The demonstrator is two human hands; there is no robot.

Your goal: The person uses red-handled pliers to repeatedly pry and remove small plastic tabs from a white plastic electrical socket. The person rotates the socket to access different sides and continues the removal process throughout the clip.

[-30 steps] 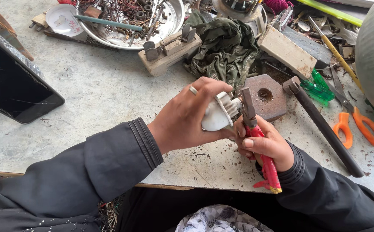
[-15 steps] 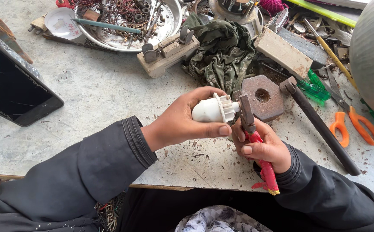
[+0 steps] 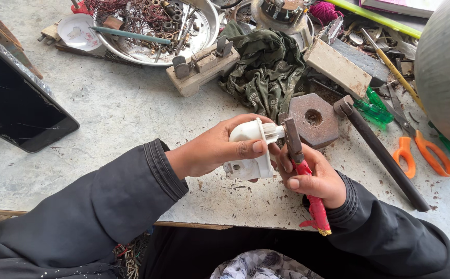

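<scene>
A pale, stained workbench point(image 3: 106, 119) fills the view, crowded along its far edge: a metal bowl point(image 3: 204, 44) of wire and scrap, a dark tablet point(image 3: 13, 103) at the left, a crumpled green cloth point(image 3: 266, 67), a wooden block point(image 3: 201, 64) with metal clips, an octagonal rusty block point(image 3: 315, 120) with a hole, a long dark hammer handle point(image 3: 385, 155), and orange-handled scissors point(image 3: 421, 150).

Above the near edge of the bench, the left hand point(image 3: 220, 150) grips a white plastic fitting point(image 3: 251, 152), fingers wrapped round its body and the thumb pressed flat on its side. The right hand point(image 3: 313, 178) closes its fingers round the red handles of a pair of pliers point(image 3: 300, 165), whose jaws meet the small white stub at the fitting's top.

The work appears to be at mid-stage: the fitting is whole in the hand, the stub sits in the pliers' nose, and nothing has come free of it. Whether the jaws actually bite the stub or only rest against it is hard to tell from this angle.
</scene>
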